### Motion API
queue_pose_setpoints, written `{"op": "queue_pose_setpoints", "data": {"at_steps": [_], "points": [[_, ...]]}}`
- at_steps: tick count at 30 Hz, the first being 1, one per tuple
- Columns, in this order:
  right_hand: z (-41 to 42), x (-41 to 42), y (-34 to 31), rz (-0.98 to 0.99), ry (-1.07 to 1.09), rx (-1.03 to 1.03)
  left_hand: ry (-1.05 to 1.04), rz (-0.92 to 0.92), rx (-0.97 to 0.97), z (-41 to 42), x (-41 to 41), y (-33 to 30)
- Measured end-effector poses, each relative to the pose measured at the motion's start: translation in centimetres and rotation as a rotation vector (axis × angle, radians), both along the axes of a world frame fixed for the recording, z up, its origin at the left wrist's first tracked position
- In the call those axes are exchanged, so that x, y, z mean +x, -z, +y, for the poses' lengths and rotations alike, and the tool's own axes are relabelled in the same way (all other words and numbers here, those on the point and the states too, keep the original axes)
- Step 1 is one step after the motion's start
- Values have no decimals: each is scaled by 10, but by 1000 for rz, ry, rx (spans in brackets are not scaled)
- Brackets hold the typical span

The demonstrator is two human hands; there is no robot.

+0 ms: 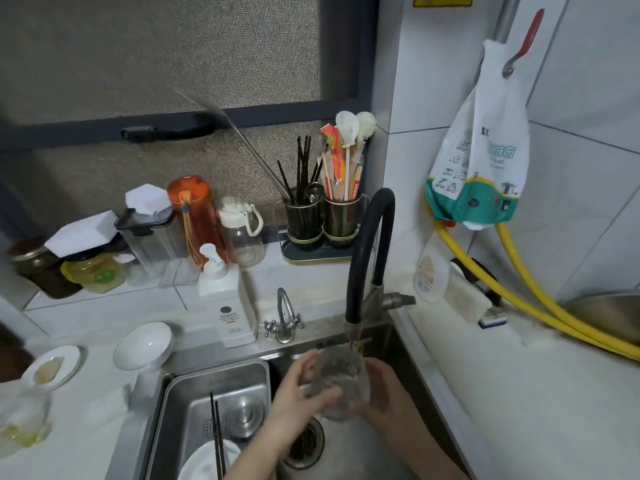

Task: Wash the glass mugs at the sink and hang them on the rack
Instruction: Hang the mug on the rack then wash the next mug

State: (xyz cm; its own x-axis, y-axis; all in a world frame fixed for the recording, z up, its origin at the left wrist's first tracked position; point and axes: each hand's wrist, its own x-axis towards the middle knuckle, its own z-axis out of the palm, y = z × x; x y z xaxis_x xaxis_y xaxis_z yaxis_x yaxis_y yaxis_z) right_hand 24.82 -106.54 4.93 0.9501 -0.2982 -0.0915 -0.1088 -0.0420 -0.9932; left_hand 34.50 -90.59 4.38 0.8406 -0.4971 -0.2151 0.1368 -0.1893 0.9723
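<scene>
A clear textured glass mug [341, 374] sits upright under the black curved tap [370, 251], over the sink [398, 344]. Water runs from the spout into it. My left hand [304, 393] wraps the mug's left side and lower front. Cupping its right side is my right hand [384, 389]. Both hands hold it above the drain [306, 445]. No rack for hanging mugs shows in this view.
A steel drainer tray [194, 403] in the sink holds chopsticks, a white plate and a lid. A soap pump bottle [228, 299], a small tap [284, 320], white bowls [143, 344] and jars stand at left. A yellow hose [540, 306] crosses the right counter.
</scene>
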Motion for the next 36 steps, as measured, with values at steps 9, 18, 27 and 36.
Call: {"op": "queue_pose_setpoints", "data": {"at_steps": [9, 18, 27, 36], "points": [[-7, 0, -5, 30, 55, 31, 29, -1, -5, -17, -2, -1], [-9, 16, -10, -3, 49, 35, -104, 0, 39, -30, 5, 0], [-7, 33, 7, 115, 39, 82, -237, 128, 14, -36, 9, 0], [-3, 46, 10, 197, 54, 262, -261, 164, -44, -38, 5, -2]]}}
